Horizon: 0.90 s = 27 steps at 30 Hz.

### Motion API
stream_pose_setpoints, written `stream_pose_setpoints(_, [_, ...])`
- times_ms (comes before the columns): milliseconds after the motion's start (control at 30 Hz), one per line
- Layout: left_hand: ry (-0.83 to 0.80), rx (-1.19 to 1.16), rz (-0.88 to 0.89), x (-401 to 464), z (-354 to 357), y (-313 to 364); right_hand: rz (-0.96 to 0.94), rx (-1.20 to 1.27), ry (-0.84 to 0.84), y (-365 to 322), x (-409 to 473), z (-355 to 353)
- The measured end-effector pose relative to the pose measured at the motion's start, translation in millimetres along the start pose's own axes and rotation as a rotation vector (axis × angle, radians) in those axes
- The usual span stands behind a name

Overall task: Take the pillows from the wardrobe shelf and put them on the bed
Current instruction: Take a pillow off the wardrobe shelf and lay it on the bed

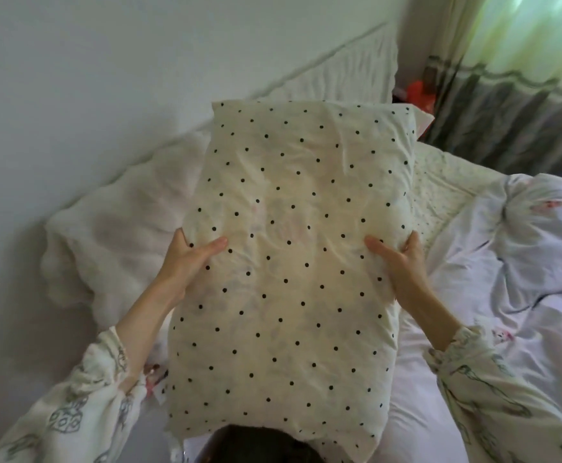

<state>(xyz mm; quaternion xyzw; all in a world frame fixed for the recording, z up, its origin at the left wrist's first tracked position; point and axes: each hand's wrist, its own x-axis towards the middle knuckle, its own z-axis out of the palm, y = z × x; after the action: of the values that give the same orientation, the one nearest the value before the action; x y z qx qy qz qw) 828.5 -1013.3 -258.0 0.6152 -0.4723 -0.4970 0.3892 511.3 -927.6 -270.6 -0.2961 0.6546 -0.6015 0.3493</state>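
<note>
I've got the left hand (186, 262) and right hand (403, 265) gripping the dotted pillow (293, 248) by its sides above the bed (416, 396); looks soft, light, squashy.

Bare white bed sheet (416, 389) open beside right edge of cream black-dotted pillow (293, 248); crumpled white floral quilt (523, 262) blocks bed's right side; fluffy white pillow (116, 235) fills left edge against wall

Head view looks steeply down, close above the bed (420, 389)
</note>
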Motion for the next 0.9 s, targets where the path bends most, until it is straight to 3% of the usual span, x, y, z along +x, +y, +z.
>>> stream_pose_setpoints(467, [-0.174, 0.238, -0.082, 137.8, 88.2, -16.9, 0.299, 0.020, 0.138, 91.2, 89.8, 3.7])
stream_pose_setpoints(700, [-0.280, 0.343, -0.161, 219.5, 132.7, -86.6, 0.501, -0.040, 0.194, 177.8, 120.8, 16.0])
stream_pose_setpoints(900, [-0.281, 0.548, -0.084, 281.1, 160.6, -164.3, 0.604, -0.060, 0.212, 256.8, 141.0, 29.6])
